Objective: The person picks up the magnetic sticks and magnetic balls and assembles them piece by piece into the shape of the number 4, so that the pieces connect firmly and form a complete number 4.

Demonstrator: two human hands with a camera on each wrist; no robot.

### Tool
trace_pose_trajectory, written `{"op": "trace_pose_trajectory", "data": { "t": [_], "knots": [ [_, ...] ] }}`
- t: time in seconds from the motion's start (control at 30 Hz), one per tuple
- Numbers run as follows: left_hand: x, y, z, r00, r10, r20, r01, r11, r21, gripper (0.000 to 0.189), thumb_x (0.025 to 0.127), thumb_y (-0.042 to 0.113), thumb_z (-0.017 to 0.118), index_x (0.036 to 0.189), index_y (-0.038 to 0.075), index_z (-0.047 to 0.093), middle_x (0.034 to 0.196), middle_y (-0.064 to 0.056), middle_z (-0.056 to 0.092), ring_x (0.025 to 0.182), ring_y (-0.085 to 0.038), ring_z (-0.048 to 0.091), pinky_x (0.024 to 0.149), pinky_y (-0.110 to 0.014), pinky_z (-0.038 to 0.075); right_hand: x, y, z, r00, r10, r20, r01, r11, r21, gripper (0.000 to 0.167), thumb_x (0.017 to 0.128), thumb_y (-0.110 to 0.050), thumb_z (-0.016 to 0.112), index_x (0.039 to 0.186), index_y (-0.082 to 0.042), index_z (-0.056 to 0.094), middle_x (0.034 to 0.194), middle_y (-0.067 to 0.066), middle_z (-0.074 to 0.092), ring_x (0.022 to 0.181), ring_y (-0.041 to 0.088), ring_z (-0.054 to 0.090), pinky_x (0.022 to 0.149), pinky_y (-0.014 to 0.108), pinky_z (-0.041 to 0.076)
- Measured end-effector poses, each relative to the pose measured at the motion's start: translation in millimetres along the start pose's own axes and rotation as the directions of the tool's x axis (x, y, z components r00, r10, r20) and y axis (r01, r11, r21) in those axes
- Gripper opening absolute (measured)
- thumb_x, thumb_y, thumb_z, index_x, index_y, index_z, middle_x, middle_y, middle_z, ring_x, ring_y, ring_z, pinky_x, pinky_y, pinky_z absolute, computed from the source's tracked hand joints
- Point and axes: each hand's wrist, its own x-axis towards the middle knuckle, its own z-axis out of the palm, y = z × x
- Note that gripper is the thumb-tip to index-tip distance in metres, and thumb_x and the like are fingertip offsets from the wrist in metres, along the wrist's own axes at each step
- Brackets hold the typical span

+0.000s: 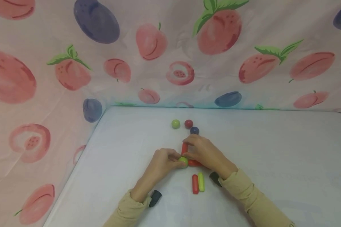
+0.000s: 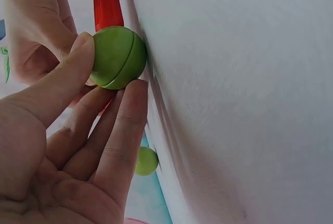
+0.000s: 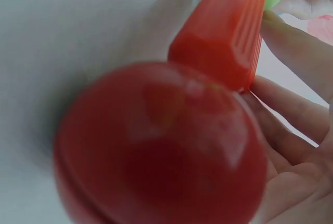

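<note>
My left hand (image 1: 160, 164) pinches a green ball (image 1: 183, 161) between thumb and fingers, just above the white tabletop. One red ridged stick (image 1: 184, 148) runs from this ball toward the far side; my right hand (image 1: 206, 153) grips it with thumb and fingers. A second red stick (image 1: 194, 163) joins the ball on its right and passes under the right hand. At that stick's other end sits a red ball (image 3: 161, 146), large in the right wrist view and hidden by the right hand in the head view.
Beyond the hands lie a loose green ball (image 1: 175, 124), another red ball (image 1: 188, 124) and a dark blue ball (image 1: 194, 130). Nearer, a red stick (image 1: 195, 184) and a yellow-green stick (image 1: 201, 182) lie side by side. Fruit-patterned cloth (image 1: 150, 69) borders the table's back and left.
</note>
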Motion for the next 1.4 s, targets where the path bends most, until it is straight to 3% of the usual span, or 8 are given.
{"op": "trace_pose_trajectory", "data": {
  "t": [0.2, 0.47, 0.73, 1.1, 1.4],
  "knots": [
    [-0.6, 0.6, -0.5, 1.0, -0.006, -0.005, 0.007, 1.0, 0.005, 0.029, 0.079, 0.029, 0.084, 0.101, 0.011, 0.077, 0.082, 0.004, 0.075, 0.074, -0.005, 0.067, 0.076, -0.028, 0.056, 1.5, 0.1, 2.4, 0.999, 0.025, 0.038, -0.026, 0.999, 0.034, 0.044, 0.083, -0.018, 0.082, 0.122, -0.006, 0.068, 0.114, 0.006, 0.071, 0.108, 0.023, 0.064, 0.097, 0.04, 0.053],
    [1.5, 0.4, 2.1, 1.0, -0.008, 0.005, 0.008, 1.0, -0.005, 0.028, 0.079, 0.028, 0.084, 0.1, 0.012, 0.077, 0.082, 0.005, 0.074, 0.074, -0.005, 0.066, 0.073, -0.027, 0.055, -0.2, 3.0, 4.3, 0.999, 0.036, 0.033, -0.037, 0.999, 0.035, 0.039, 0.083, -0.017, 0.081, 0.119, -0.006, 0.069, 0.11, 0.004, 0.071, 0.104, 0.021, 0.064, 0.096, 0.04, 0.053],
    [1.1, 2.0, 1.3, 1.0, -0.002, -0.001, 0.002, 1.0, -0.008, 0.027, 0.079, 0.026, 0.084, 0.099, 0.011, 0.077, 0.081, 0.004, 0.074, 0.073, -0.006, 0.065, 0.073, -0.027, 0.055, -2.2, 4.3, 4.0, 1.0, -0.004, 0.004, 0.004, 1.0, 0.028, 0.036, 0.084, -0.014, 0.079, 0.117, -0.005, 0.069, 0.106, 0.004, 0.071, 0.098, 0.021, 0.064, 0.095, 0.04, 0.054],
    [1.2, 2.4, 1.8, 1.0, 0.005, -0.003, -0.005, 1.0, 0.006, 0.027, 0.079, 0.026, 0.084, 0.099, 0.01, 0.077, 0.081, 0.003, 0.075, 0.073, -0.006, 0.065, 0.073, -0.027, 0.054, -8.3, 3.7, 2.9, 0.999, -0.031, -0.016, 0.03, 0.997, -0.065, 0.039, 0.084, -0.019, 0.081, 0.119, -0.009, 0.068, 0.114, 0.005, 0.069, 0.111, 0.022, 0.063, 0.099, 0.04, 0.051],
    [0.5, 2.2, 0.7, 1.0, -0.003, -0.001, 0.003, 1.0, 0.009, 0.028, 0.078, 0.026, 0.085, 0.099, 0.01, 0.077, 0.081, 0.003, 0.075, 0.073, -0.006, 0.065, 0.073, -0.028, 0.054, -17.9, 1.2, -3.4, 0.997, -0.065, -0.048, 0.061, 0.995, -0.08, 0.041, 0.084, -0.021, 0.081, 0.119, -0.008, 0.068, 0.12, 0.007, 0.067, 0.121, 0.026, 0.059, 0.102, 0.043, 0.049]
  ]
}}
